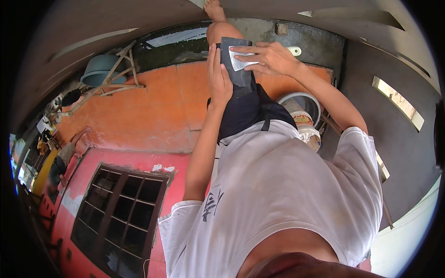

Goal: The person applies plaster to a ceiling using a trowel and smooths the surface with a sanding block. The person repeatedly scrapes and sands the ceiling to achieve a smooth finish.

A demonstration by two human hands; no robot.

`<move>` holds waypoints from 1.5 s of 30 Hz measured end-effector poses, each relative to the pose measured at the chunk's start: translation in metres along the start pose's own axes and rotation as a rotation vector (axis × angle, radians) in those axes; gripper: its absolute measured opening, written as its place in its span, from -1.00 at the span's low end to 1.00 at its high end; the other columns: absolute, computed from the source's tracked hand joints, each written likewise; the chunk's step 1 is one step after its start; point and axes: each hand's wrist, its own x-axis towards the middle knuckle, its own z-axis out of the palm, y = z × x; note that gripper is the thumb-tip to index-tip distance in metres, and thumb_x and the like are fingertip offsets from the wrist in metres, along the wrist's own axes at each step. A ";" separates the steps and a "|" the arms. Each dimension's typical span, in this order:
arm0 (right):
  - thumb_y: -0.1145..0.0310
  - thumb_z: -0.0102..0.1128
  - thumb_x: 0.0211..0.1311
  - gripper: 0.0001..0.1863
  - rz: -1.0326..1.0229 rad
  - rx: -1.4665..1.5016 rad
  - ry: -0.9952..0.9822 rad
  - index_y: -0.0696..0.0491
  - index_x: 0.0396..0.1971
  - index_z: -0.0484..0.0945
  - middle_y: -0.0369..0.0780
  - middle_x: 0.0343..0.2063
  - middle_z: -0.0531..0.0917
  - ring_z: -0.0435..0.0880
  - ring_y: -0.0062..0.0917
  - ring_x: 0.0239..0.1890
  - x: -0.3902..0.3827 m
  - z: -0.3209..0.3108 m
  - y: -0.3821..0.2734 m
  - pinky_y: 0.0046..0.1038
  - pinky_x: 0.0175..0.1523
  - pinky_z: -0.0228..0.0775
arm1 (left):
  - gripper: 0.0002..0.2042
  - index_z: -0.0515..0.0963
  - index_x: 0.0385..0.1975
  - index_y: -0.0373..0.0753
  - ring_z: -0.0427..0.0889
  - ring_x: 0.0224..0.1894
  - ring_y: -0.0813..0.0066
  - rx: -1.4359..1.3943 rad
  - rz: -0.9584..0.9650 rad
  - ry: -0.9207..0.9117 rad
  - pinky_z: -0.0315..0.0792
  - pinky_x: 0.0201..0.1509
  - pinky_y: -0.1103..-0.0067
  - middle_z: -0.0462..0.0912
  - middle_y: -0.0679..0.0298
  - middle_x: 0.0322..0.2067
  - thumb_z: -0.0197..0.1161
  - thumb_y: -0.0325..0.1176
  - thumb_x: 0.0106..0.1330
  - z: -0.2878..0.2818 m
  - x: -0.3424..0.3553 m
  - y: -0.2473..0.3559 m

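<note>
A dark grey, flat rectangular piece (241, 81) rests upon my lap, its kind not clear from here. My left hand (219, 76) grips it along its left edge, the fingers straight and the thumb on its face. Across its upper part lies a small white piece (236, 58), like folded paper or cloth. My right hand (269, 58) presses this white piece down from the right, with long fingers laid over it. The underside of the dark piece is hidden.
Beside my right hip stand a grey basin (315, 103) and stacked white buckets (303, 121). A pale handle-like object (294, 51) shows past my right wrist. A teal basin (99, 69) sits by a wooden frame (109, 79). Another person (60, 162) is at far left.
</note>
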 end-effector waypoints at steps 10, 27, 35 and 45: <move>0.04 0.30 0.35 -0.59 0.044 0.002 0.067 -0.24 0.15 0.71 -0.60 0.41 0.50 0.74 -0.46 -0.17 0.006 0.014 -0.009 -0.43 -0.18 0.71 | -0.83 0.59 -0.04 -0.32 0.48 0.01 0.15 0.045 -0.278 0.220 0.37 0.15 0.34 0.53 0.06 0.00 0.28 -0.40 0.48 -0.004 -0.002 0.013; 0.13 0.43 0.25 -0.54 0.099 0.048 0.195 -0.07 0.14 0.74 -0.38 0.34 0.60 0.74 -0.31 -0.28 0.034 -0.052 -0.025 -0.36 -0.14 0.67 | -0.85 0.72 -0.10 -0.27 0.55 -0.24 0.47 -0.049 -0.253 0.307 0.34 -0.25 0.54 0.60 0.27 -0.26 0.35 -0.37 0.46 -0.022 0.054 0.050; 0.10 0.35 0.31 -0.61 0.038 0.004 0.107 -0.14 0.09 0.75 -0.47 0.33 0.61 0.73 -0.36 -0.32 0.042 -0.063 -0.032 -0.36 -0.25 0.66 | -0.86 0.73 -0.10 -0.24 0.58 -0.22 0.45 -0.061 -0.220 0.359 0.32 -0.28 0.54 0.63 0.26 -0.23 0.38 -0.38 0.43 -0.028 0.056 0.045; 0.15 0.43 0.22 -0.51 0.013 0.015 -0.028 -0.11 0.16 0.72 -0.42 0.35 0.59 0.65 -0.33 -0.39 0.047 -0.085 -0.033 -0.39 -0.24 0.64 | -0.87 0.75 -0.11 -0.24 0.48 -0.30 0.57 -0.087 -0.195 0.366 0.20 -0.33 0.60 0.61 0.31 -0.26 0.36 -0.38 0.45 -0.022 0.064 0.051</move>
